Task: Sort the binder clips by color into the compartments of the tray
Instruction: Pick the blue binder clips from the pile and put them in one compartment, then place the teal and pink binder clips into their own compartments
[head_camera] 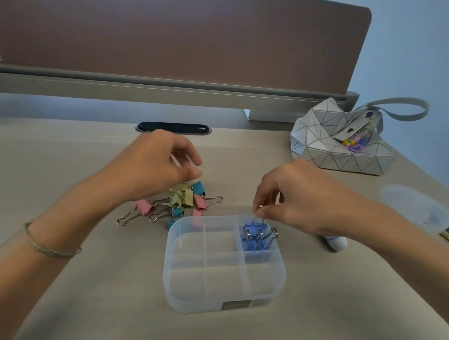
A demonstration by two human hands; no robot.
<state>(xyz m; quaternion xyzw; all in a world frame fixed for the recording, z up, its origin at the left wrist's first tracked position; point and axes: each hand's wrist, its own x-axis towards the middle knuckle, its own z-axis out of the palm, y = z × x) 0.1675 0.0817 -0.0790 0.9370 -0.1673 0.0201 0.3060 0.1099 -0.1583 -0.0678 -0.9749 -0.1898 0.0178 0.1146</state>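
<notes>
A clear plastic tray [224, 303] with several compartments sits on the desk in front of me. Its far right compartment holds several blue binder clips [256, 238]. My right hand [303, 200] hovers over that compartment, its thumb and fingers pinched on the wire handles of one blue clip. A loose pile of pink, yellow-green and teal clips [184, 201] lies on the desk just beyond the tray's far left corner. My left hand [154, 167] is above that pile, blurred, fingers curled; I cannot tell whether it holds a clip. The tray's other compartments look empty.
A white faceted bag [337, 143] with a strap lies at the back right. The tray's clear lid [415, 206] rests on a dark phone at the right edge. A white tube [336, 242] lies beside the tray. A brown divider panel [178, 44] closes the back of the desk.
</notes>
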